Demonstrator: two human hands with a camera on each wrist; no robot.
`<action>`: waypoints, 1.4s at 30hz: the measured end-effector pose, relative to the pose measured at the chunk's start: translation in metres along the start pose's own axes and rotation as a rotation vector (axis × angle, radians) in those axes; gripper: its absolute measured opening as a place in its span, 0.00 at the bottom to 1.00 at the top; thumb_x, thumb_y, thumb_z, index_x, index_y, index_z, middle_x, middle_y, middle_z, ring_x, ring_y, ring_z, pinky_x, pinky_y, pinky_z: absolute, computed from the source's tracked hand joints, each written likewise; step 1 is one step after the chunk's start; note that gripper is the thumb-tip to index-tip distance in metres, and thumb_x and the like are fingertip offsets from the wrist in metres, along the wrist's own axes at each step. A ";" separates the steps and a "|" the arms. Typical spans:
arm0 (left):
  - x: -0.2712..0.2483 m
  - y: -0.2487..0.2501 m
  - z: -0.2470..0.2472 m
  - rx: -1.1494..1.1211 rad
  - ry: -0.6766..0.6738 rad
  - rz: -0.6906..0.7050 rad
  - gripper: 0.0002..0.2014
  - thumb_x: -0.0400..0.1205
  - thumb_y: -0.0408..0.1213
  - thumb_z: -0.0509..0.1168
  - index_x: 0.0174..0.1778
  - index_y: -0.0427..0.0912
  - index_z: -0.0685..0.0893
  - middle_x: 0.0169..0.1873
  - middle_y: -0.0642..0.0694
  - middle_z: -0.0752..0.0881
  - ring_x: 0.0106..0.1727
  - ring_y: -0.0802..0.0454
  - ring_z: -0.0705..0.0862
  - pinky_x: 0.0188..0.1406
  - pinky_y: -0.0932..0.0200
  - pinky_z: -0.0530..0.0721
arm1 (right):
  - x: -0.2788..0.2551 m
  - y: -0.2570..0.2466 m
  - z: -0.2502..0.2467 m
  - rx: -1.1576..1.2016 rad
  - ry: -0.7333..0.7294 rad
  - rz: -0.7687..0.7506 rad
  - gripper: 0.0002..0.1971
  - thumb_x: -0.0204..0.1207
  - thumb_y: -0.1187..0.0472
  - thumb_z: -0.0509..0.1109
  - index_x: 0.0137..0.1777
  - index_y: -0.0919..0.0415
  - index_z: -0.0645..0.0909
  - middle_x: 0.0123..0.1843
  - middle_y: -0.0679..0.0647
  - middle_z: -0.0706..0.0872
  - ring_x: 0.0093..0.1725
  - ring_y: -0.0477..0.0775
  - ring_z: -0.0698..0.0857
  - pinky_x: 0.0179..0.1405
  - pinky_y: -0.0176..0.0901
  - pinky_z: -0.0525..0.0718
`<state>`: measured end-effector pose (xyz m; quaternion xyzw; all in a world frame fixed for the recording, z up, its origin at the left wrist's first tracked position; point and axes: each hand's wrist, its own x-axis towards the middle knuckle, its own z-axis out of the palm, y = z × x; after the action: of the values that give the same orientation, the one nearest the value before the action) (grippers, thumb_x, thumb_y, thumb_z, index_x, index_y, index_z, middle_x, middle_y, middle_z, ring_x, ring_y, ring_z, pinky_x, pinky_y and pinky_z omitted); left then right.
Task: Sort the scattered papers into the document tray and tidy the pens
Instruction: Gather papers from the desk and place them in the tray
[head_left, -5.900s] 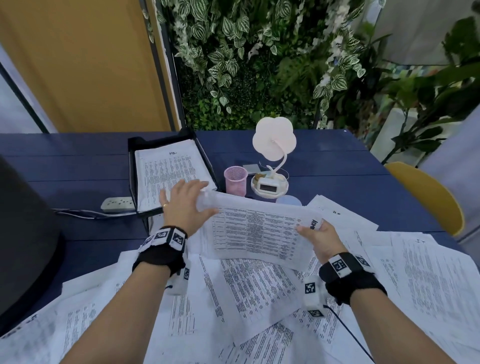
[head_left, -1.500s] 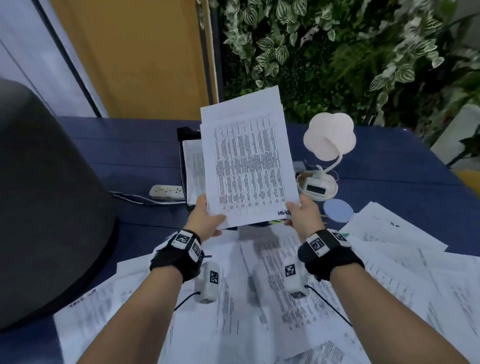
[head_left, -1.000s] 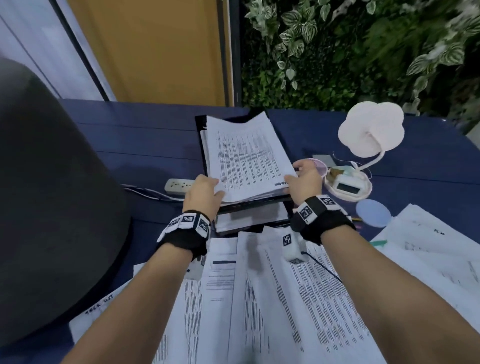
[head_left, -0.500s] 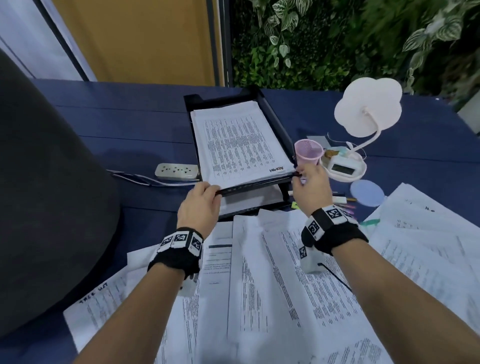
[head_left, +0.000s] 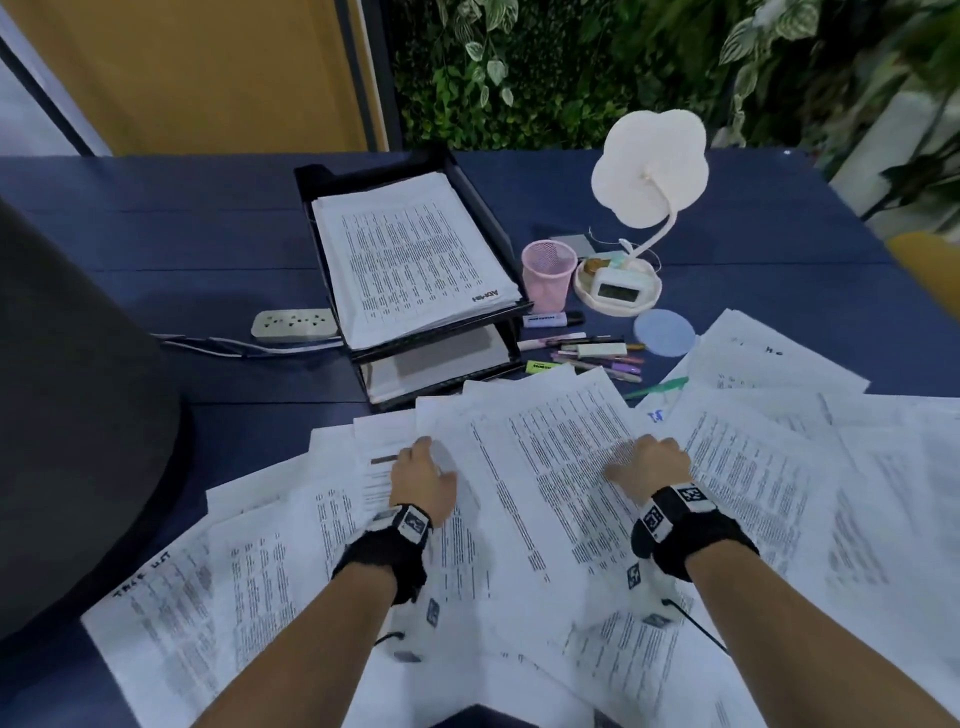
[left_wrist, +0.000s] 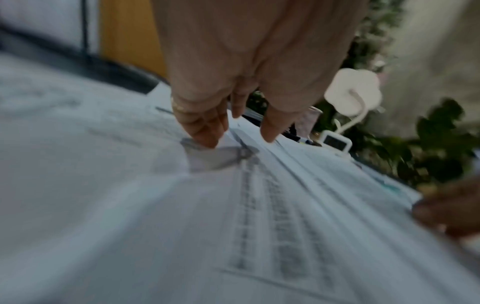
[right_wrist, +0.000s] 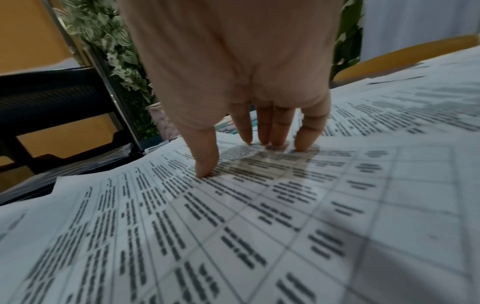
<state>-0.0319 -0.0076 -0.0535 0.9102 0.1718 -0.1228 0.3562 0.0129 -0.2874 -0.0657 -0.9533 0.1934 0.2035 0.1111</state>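
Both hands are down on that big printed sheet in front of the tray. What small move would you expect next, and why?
Probably closing the fingers to lift that printed sheet. The left hand sits at its left edge, the right hand rests fingertips on it, neither has a grip yet, and the document tray just beyond already holds a stack.

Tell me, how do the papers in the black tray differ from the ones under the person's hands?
The papers in the tray form one squared stack inside the document tray; the scattered papers lie fanned and overlapping across the table. Nothing touches the stack; the left hand and right hand rest on the scattered ones. Both are white sheets with printed columns.
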 end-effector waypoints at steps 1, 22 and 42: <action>0.001 0.003 0.006 -0.097 0.041 -0.070 0.28 0.81 0.34 0.63 0.78 0.37 0.63 0.71 0.34 0.70 0.70 0.37 0.72 0.66 0.52 0.73 | -0.001 0.004 0.001 0.021 -0.001 -0.018 0.34 0.70 0.41 0.71 0.70 0.62 0.73 0.67 0.64 0.74 0.68 0.66 0.74 0.68 0.52 0.75; 0.006 0.039 0.039 -0.043 -0.053 0.413 0.23 0.81 0.41 0.67 0.73 0.44 0.75 0.79 0.44 0.63 0.81 0.44 0.58 0.80 0.41 0.59 | 0.002 0.033 -0.006 0.347 -0.148 -0.107 0.49 0.64 0.54 0.83 0.81 0.59 0.59 0.72 0.63 0.73 0.69 0.61 0.76 0.63 0.46 0.78; 0.012 0.045 0.008 -0.699 -0.016 -0.020 0.17 0.75 0.30 0.74 0.58 0.43 0.81 0.53 0.44 0.88 0.53 0.44 0.87 0.56 0.49 0.85 | 0.003 0.032 -0.028 0.436 -0.110 -0.163 0.46 0.66 0.43 0.79 0.80 0.58 0.62 0.74 0.63 0.72 0.71 0.63 0.76 0.66 0.50 0.75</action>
<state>-0.0039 -0.0417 -0.0359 0.7304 0.2095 -0.0671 0.6466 0.0121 -0.3249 -0.0467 -0.9067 0.1487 0.1987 0.3410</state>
